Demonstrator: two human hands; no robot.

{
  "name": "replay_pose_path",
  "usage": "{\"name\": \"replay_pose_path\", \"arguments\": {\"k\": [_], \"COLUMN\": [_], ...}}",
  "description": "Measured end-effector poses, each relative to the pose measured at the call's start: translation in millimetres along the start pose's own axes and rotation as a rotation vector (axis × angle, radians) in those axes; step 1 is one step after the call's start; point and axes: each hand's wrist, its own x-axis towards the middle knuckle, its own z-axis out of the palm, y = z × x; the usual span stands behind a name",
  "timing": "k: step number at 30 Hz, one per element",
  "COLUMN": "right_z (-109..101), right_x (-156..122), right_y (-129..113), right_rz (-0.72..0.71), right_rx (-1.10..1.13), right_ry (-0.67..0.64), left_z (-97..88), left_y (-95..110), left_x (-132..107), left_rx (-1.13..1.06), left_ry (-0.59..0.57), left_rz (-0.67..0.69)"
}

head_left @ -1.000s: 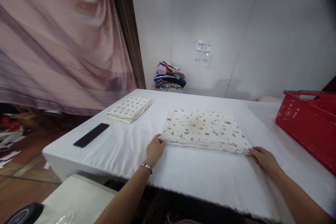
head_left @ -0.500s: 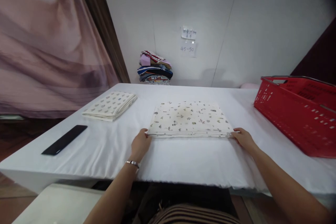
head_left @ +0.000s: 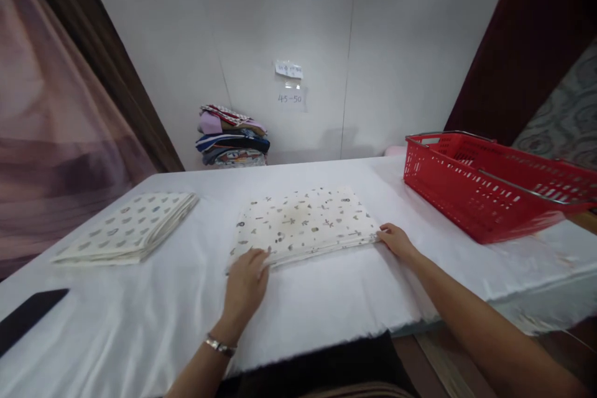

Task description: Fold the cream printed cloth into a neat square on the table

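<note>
A folded white cloth with small printed figures (head_left: 305,222) lies flat on the white table (head_left: 326,305) in front of me. My left hand (head_left: 245,286) rests at the cloth's near left corner, its fingers curled over the edge. At the near right corner my right hand (head_left: 396,240) has its fingers closed against the cloth's edge. A watch band circles my left wrist.
A second folded printed cloth (head_left: 128,233) lies at the left of the table. A black flat object (head_left: 28,317) sits near the left edge. A red plastic basket (head_left: 485,183) stands at the right. A stack of folded clothes (head_left: 231,137) sits against the back wall.
The view has swung to the right, so the basket shows more fully and the curtain less. Both hands stay at the cloth's near corners; the cloth now looks slightly turned.
</note>
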Motion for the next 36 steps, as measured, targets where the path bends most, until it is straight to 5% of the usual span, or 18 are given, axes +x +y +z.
{"name": "replay_pose_path", "arguments": {"k": [6,10,14,17,21,36], "right_z": [2,1,-1,1,9,18], "right_x": [2,-1,-12,-25,-35,-23], "right_y": [2,1,-2,-6,-15,-17], "right_rz": [-0.012,-0.001,-0.117,-0.444,-0.777,-0.849], "right_rx": [-0.029,-0.035,-0.180,-0.324,-0.433,-0.477], "right_ry": [0.010,0.006,0.119,0.242,0.197,0.075], "left_z": [37.5,52.3,58.1,60.3,63.8,72.3], "left_y": [59,79,80,79,85,92], "left_x": [29,44,47,46,47,56], "left_rx": [-0.146,-0.213,-0.254,-0.249,-0.227,-0.200], "left_ry": [-0.155,-0.258,-0.294,-0.282,-0.264,-0.286], "left_rz": [0.195,0.172,0.115,0.103,0.106,0.100]}}
